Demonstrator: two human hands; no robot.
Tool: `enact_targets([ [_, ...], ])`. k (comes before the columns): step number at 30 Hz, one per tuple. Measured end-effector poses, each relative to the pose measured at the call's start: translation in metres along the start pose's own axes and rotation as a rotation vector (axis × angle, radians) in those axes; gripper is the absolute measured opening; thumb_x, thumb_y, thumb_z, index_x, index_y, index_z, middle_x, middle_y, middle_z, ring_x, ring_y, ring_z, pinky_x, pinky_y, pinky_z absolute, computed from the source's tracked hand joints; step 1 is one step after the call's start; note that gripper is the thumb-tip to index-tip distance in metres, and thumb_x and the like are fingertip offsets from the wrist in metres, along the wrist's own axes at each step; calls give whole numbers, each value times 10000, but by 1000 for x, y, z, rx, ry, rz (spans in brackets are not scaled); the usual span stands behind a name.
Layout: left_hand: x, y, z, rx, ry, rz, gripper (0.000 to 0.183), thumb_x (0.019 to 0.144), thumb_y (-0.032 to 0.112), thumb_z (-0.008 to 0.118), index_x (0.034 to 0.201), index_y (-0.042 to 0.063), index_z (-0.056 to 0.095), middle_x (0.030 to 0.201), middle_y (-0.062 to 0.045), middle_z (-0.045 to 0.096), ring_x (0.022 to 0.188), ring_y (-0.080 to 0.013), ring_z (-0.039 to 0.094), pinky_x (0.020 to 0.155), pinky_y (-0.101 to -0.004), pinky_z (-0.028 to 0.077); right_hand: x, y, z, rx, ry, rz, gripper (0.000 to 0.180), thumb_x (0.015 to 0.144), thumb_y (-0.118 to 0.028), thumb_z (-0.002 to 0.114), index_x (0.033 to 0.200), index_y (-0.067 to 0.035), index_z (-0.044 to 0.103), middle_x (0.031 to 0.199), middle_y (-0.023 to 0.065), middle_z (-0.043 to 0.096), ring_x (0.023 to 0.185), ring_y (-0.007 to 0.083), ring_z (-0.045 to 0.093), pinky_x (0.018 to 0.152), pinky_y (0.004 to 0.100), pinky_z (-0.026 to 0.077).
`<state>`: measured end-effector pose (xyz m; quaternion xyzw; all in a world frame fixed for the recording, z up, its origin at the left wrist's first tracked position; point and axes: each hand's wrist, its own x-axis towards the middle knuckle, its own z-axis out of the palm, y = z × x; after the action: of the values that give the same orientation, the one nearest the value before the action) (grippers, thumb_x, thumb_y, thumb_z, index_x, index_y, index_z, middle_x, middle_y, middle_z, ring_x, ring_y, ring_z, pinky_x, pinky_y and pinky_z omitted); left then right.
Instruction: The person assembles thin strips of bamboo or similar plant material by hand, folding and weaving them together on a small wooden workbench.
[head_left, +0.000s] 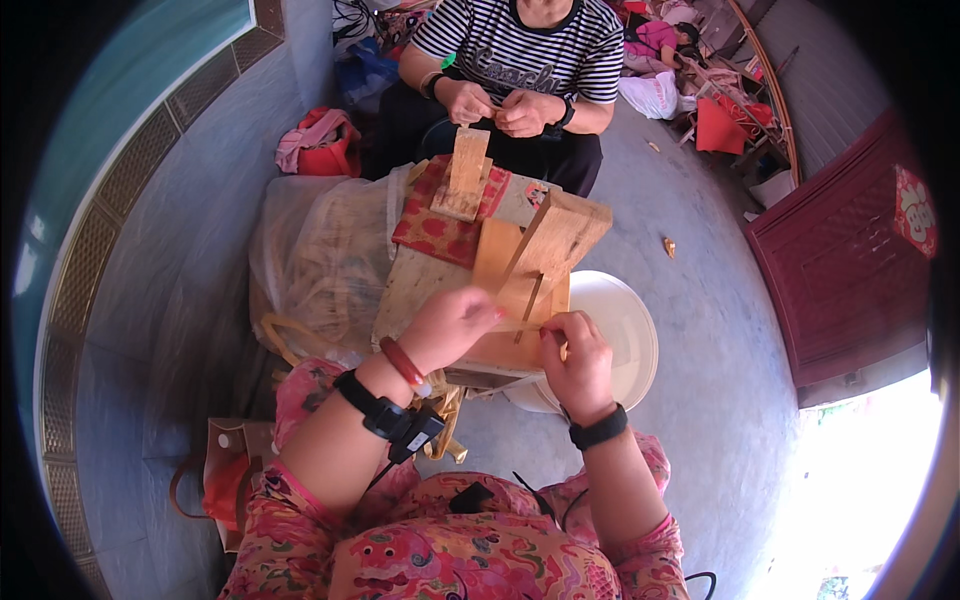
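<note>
A thin pale strip (519, 326) is stretched between my two hands, low over a small worktable (420, 289). My left hand (456, 321), blurred, pinches its left end. At the other end, my right hand (579, 352) grips it between thumb and fingers, beside the table's right edge. Just beyond my hands a thick wooden post (562, 232) rises at a slant from a wooden base board (496, 244). A narrow wooden stick (529, 307) stands at the post's near side, close to the strip. My fingers hide the strip's ends.
A white bucket (619, 330) stands right of the table. Opposite sits a person (517, 67), both hands at a small piece behind another wooden stand (466, 169) on a red patterned cloth (427, 214). A translucent bag of strips (322, 255) lies left; loose strips (448, 420) hang below.
</note>
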<state>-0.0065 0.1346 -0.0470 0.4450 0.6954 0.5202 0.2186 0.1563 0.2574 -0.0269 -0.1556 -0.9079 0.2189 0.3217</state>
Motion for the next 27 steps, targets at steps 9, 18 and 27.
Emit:
enact_targets([
  [9,-41,-2,1,-331,-252,-56,147,954,173,605,912,32,614,716,41,577,630,-49,502,577,-218,426,-35,-9,-33,-159,75,-193,337,771,11,633,1101,-37,587,1101,177,598,1030,361,558,911,443,421],
  [18,-71,8,-7,-910,-663,-396,133,965,136,521,990,23,586,760,20,514,689,-70,467,636,-213,375,-47,-53,-31,-88,-55,-324,245,707,29,648,927,-75,622,796,50,604,717,246,590,669,379,472],
  [27,-74,4,-5,-1289,-554,-312,337,903,-1,538,1239,-24,550,1117,-114,657,959,-162,634,875,-266,486,-67,-79,-18,287,-465,-220,303,751,-13,661,1046,-45,594,848,87,642,782,275,640,698,358,521],
])
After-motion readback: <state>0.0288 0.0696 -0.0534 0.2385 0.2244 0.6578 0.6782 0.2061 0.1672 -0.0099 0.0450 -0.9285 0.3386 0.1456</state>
